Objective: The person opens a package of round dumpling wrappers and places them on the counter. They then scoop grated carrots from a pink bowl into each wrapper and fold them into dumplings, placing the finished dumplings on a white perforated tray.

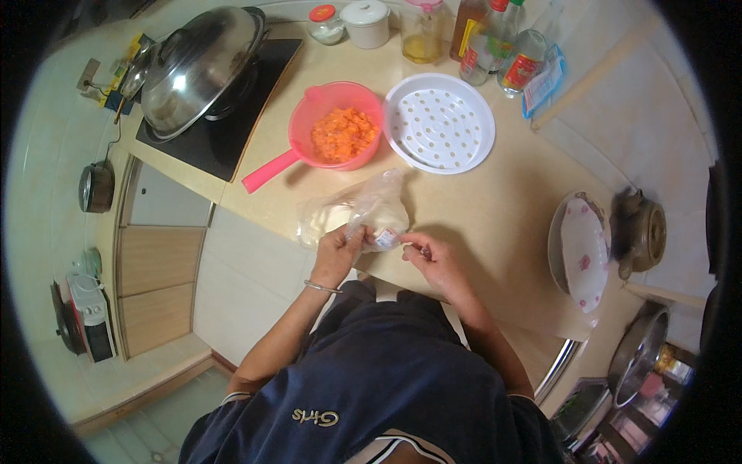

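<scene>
A clear plastic bag (379,200) with pale, flat, dough-like pieces inside is held at the counter's front edge. My left hand (338,250) pinches the gathered plastic near its lower middle. Beside a small printed label on the bag, my right hand (432,258) has its index finger extended to the plastic and the other fingers curled; whether it grips anything is unclear. Beyond the bag stands a pink plastic ladle-shaped basin (301,124) holding chopped orange food (344,135). A white perforated steamer tray (439,123) lies against the basin's right side.
A lidded metal wok (197,69) sits on a black cooktop (220,145) at the left. Jars and glass bottles (524,61) line the back. To the right are stacked plates (579,255) and a brown lidded clay pot (646,232).
</scene>
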Motion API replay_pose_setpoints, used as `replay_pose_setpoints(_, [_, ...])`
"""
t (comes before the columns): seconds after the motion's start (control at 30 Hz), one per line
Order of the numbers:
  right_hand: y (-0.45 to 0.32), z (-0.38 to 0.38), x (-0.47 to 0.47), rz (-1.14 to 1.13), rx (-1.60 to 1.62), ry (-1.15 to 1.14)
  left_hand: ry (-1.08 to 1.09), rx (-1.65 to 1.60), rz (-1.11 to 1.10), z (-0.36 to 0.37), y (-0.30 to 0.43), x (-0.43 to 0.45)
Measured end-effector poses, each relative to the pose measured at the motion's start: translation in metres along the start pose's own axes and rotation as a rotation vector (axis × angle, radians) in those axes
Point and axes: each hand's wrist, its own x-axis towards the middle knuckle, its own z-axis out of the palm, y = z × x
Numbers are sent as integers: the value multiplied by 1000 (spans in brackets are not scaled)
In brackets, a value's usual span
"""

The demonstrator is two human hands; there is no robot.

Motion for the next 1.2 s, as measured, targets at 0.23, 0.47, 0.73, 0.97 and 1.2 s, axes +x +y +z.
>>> replay_pose_setpoints(0.23, [-14,14,-14,-219,-305,-83,44,111,-28,2,8,-1])
replay_pose_setpoints(0.47, [-16,26,-18,-267,-536,-137,50,129,-45,1,9,0])
replay_pose_setpoints(0.73, [-15,30,-18,-309,-531,-109,79,179,-65,2,15,0])
replay_pose_setpoints(0.97, [-14,29,-18,-289,-508,-116,99,122,-76,3,12,1])
replay_pose_setpoints(1.2, [-17,17,-27,-238,-462,-138,52,100,-68,-3,5,2])
